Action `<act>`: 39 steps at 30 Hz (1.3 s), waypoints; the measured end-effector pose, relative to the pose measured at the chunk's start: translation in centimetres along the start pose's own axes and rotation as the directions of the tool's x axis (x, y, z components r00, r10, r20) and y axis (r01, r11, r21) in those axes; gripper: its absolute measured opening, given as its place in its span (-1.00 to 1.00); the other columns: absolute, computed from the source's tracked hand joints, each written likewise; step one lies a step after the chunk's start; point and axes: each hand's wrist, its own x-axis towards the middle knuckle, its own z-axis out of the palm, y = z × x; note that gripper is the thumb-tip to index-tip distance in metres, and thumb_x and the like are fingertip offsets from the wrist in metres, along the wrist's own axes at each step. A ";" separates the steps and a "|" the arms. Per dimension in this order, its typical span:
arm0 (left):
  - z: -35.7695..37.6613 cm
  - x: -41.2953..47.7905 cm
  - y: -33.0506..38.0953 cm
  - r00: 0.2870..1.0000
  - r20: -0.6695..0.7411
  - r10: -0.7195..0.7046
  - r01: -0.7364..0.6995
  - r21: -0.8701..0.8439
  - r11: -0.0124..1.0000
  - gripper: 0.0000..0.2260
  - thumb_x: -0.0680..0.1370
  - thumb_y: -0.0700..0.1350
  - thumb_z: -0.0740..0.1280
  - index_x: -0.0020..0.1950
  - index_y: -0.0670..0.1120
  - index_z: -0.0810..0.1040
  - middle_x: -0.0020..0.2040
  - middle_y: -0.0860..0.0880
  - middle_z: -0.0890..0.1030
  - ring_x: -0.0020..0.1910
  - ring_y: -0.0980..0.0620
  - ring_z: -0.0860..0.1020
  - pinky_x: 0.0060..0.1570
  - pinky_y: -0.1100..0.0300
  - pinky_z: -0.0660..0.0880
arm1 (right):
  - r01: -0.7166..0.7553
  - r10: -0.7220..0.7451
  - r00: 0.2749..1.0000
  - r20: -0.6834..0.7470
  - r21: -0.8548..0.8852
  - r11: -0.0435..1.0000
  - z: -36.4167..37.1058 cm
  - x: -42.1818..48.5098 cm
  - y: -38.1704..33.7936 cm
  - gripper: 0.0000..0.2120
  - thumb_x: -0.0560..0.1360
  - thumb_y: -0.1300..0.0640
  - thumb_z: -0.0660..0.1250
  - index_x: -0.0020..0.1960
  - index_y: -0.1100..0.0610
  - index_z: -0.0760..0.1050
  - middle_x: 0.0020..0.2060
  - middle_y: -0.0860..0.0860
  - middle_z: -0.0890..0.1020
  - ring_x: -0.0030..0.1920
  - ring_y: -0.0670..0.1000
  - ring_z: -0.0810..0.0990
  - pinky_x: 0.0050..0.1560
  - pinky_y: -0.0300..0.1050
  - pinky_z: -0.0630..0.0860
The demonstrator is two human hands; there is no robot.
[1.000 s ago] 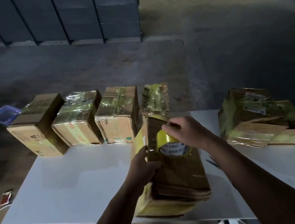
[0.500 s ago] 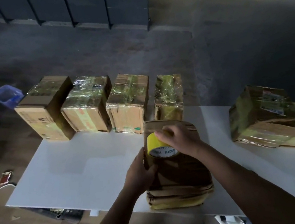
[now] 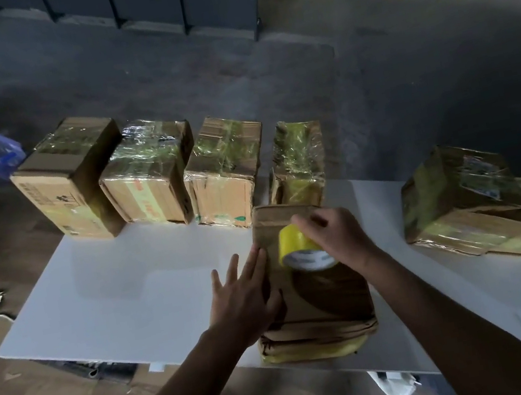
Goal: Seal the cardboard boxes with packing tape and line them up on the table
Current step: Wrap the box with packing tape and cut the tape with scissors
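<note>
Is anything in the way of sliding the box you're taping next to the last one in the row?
Nothing visible does. The box being taped sits just in front of the row's last box, and the white table right of that one shows bare.

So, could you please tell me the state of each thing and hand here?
front box: lying flat at the near edge, outside the row.
tape roll: on the front box, held by the right hand.
right hand: gripping the tape roll.
left hand: open, fingers straight, against the front box.
row of four boxes: taped, side by side at the far edge.
right box: taped over, apart from the row.
</note>
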 end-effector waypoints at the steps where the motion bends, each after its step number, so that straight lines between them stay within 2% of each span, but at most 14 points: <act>1: 0.0 -0.1 0.1 1.000 0.005 0.009 -0.009 0.023 1.000 -0.25 0.44 0.29 -0.28 0.59 -0.01 -0.11 0.59 0.06 -0.09 0.56 -0.12 0.00 0.43 -0.24 0.07 | -0.003 0.003 1.000 -0.004 -0.024 1.000 -0.9 -0.1 0.4 -0.56 0.53 -0.04 0.34 -0.47 0.05 0.35 -0.57 -0.10 0.33 -0.54 -0.15 0.32 -0.48 -0.32 0.20; 3: -0.2 -0.2 0.2 0.999 0.019 0.029 -0.030 0.072 0.997 -0.24 0.44 0.28 -0.30 0.59 -0.04 -0.11 0.60 0.02 -0.08 0.56 -0.14 0.00 0.43 -0.24 0.06 | -0.005 0.005 1.000 0.009 -0.058 0.998 -2.0 -0.3 0.9 -0.56 0.53 -0.06 0.32 -0.46 0.07 0.36 -0.57 -0.08 0.34 -0.56 -0.16 0.31 -0.51 -0.35 0.21; 5: -0.5 0.1 0.5 0.999 0.041 0.009 -0.014 0.127 0.992 -0.26 0.46 0.26 -0.31 0.59 -0.06 -0.13 0.60 -0.02 -0.10 0.56 -0.15 -0.04 0.44 -0.25 0.02 | 0.009 -0.007 1.000 0.015 -0.121 0.993 -1.8 -0.3 1.2 -0.55 0.55 -0.08 0.28 -0.43 0.13 0.39 -0.56 -0.05 0.35 -0.54 -0.13 0.30 -0.48 -0.27 0.23; 8: -0.9 0.9 2.3 0.999 0.024 0.021 -0.023 0.104 0.994 -0.37 0.62 0.15 -0.04 0.58 -0.12 -0.15 0.59 -0.10 -0.14 0.56 -0.13 -0.15 0.48 -0.19 -0.06 | 0.014 -0.016 1.000 -0.017 -0.120 0.993 -1.2 -0.4 1.0 -0.56 0.58 -0.07 0.24 -0.40 0.13 0.41 -0.54 -0.03 0.38 -0.49 -0.07 0.36 -0.44 -0.22 0.25; 12: 0.4 1.3 4.1 0.994 -0.070 0.079 -0.086 -0.112 0.990 -0.38 0.64 0.12 0.02 0.58 -0.10 -0.17 0.59 -0.07 -0.12 0.55 0.00 -0.19 0.53 0.03 -0.12 | -0.068 0.069 0.998 -0.011 0.067 0.995 -1.8 -1.2 1.8 -0.62 0.59 -0.05 0.24 -0.31 0.14 0.53 -0.45 -0.02 0.49 -0.40 -0.16 0.46 -0.37 -0.28 0.32; 16: 1.5 1.1 3.7 0.995 -0.077 0.067 -0.074 -0.090 0.993 -0.34 0.59 0.24 -0.13 0.58 -0.07 -0.18 0.59 -0.05 -0.13 0.53 0.06 -0.24 0.53 0.00 -0.07 | -0.113 0.115 0.993 0.001 0.198 0.974 -1.3 -2.0 3.1 -0.69 0.58 -0.03 0.24 -0.30 -0.01 0.56 -0.42 -0.12 0.53 -0.36 -0.25 0.50 -0.31 -0.32 0.35; 19: 1.2 1.2 3.8 0.997 -0.055 0.054 -0.056 -0.030 0.998 -0.28 0.50 0.28 -0.25 0.58 -0.07 -0.17 0.59 -0.04 -0.16 0.49 0.08 -0.30 0.52 -0.07 -0.08 | -0.060 0.062 0.998 -0.028 0.059 0.996 -2.4 -1.3 2.3 -0.62 0.54 -0.06 0.32 -0.44 0.00 0.46 -0.56 -0.13 0.45 -0.46 -0.21 0.45 -0.43 -0.33 0.28; 22: 1.3 1.3 3.9 0.997 -0.055 0.048 -0.047 0.007 0.999 -0.28 0.51 0.28 -0.22 0.58 -0.07 -0.18 0.58 -0.03 -0.18 0.48 0.06 -0.31 0.50 -0.08 -0.11 | -0.036 0.030 0.998 -0.057 -0.114 0.993 -5.5 -0.8 2.9 -0.50 0.52 -0.03 0.34 -0.51 0.04 0.25 -0.59 -0.09 0.26 -0.54 -0.13 0.26 -0.43 -0.14 0.20; 24: 1.2 1.3 4.0 0.998 -0.038 0.047 -0.046 0.035 0.998 -0.27 0.50 0.28 -0.25 0.58 -0.09 -0.17 0.58 -0.05 -0.18 0.50 0.03 -0.29 0.48 -0.10 -0.15 | -0.065 0.067 0.998 0.003 -0.167 0.984 -6.5 -1.0 3.5 -0.52 0.53 -0.05 0.32 -0.49 0.06 0.25 -0.57 -0.06 0.27 -0.52 -0.09 0.25 -0.41 -0.15 0.19; 28: 0.3 1.8 5.3 0.998 -0.048 0.050 -0.043 0.131 0.990 -0.32 0.56 0.20 -0.21 0.57 -0.18 -0.09 0.58 -0.17 -0.10 0.56 -0.11 -0.15 0.49 -0.17 -0.14 | -0.044 0.036 0.999 -0.037 -0.248 0.968 -5.8 -1.3 3.2 -0.52 0.55 -0.04 0.29 -0.48 0.04 0.24 -0.56 -0.05 0.31 -0.50 -0.08 0.30 -0.43 -0.18 0.19; 30: 0.1 2.1 6.8 0.994 -0.060 0.092 -0.086 0.087 0.992 -0.35 0.62 0.16 -0.06 0.57 -0.21 -0.10 0.58 -0.19 -0.11 0.56 -0.12 -0.16 0.51 -0.08 -0.18 | -0.046 0.036 0.998 -0.046 -0.236 0.971 -5.8 -1.5 3.3 -0.53 0.55 -0.06 0.27 -0.47 0.06 0.26 -0.56 -0.03 0.33 -0.50 -0.06 0.32 -0.42 -0.17 0.21; 32: 0.6 2.3 8.3 0.994 -0.050 0.099 -0.099 0.010 0.995 -0.30 0.59 0.20 -0.08 0.57 -0.21 -0.17 0.58 -0.20 -0.16 0.56 -0.10 -0.19 0.48 0.02 -0.24 | -0.043 0.029 0.998 -0.062 -0.239 0.970 -5.8 -1.8 3.6 -0.53 0.55 -0.07 0.26 -0.46 0.08 0.25 -0.55 -0.01 0.31 -0.49 -0.05 0.32 -0.41 -0.14 0.22; 35: 1.8 2.7 8.7 0.996 -0.053 0.074 -0.073 0.022 0.997 -0.17 0.44 0.31 -0.26 0.56 -0.20 -0.21 0.57 -0.21 -0.19 0.55 -0.11 -0.21 0.48 -0.02 -0.25 | -0.041 0.032 0.998 -0.053 -0.182 0.983 -5.9 -2.0 4.0 -0.54 0.55 -0.09 0.27 -0.46 0.06 0.27 -0.54 -0.04 0.32 -0.47 -0.06 0.32 -0.39 -0.12 0.23; 39: 2.5 2.8 8.1 0.994 -0.058 0.094 -0.093 0.016 0.995 -0.18 0.44 0.35 -0.25 0.56 -0.12 -0.25 0.58 -0.14 -0.19 0.55 -0.08 -0.23 0.52 -0.06 -0.21 | -0.112 0.113 0.994 -0.005 0.117 0.987 -6.2 -2.7 5.8 -0.49 0.42 -0.29 0.27 -0.37 0.17 0.48 -0.50 -0.03 0.41 -0.44 -0.05 0.42 -0.36 -0.12 0.30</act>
